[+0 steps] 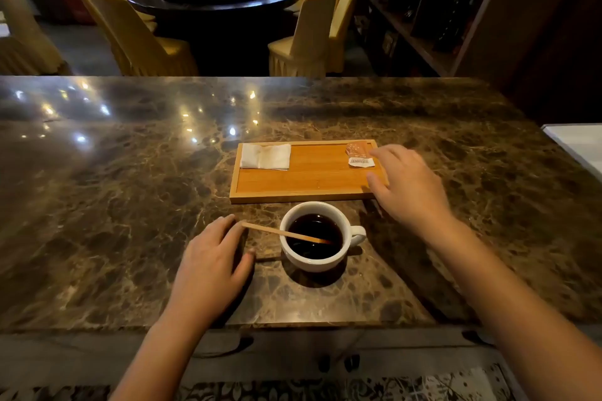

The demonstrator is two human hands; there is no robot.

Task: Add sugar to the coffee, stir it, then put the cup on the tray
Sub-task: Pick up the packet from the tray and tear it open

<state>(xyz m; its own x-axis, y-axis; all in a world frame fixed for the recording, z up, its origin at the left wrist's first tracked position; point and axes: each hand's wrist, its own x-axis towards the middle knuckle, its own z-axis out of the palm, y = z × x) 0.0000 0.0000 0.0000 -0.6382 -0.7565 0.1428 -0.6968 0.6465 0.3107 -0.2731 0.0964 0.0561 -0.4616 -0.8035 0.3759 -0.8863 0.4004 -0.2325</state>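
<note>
Dark marble counter [130, 172] runs across the room, with a round table and yellow chairs behind it. On the counter, toward the far side, lies a wooden tray [299, 185]; a folded napkin [265, 156] sits in its far left corner and a sugar packet [360, 155] in its far right corner. Just off the tray's near edge stands the cup [314, 236], handle to the right, coffee dark, with a stick [283, 233] leaning on its left rim, one end in the drink.

The right hand [408, 185] hovers over the tray's right end, fingers spread and slack, holding nothing, fingertips just beside the packet. The left hand [215, 257] lies flat on the counter left of the cup, fingers loose, a fingertip close to the stick's outer end; I cannot tell if they touch.

Whether the packet is sealed I can't tell, so to my eye sugaring is probably ahead, along with the stirring and the setting of the cup on the tray. The tray's middle is bare wood, room enough for the cup, though the low rim must be cleared. Counter on both sides is open.
</note>
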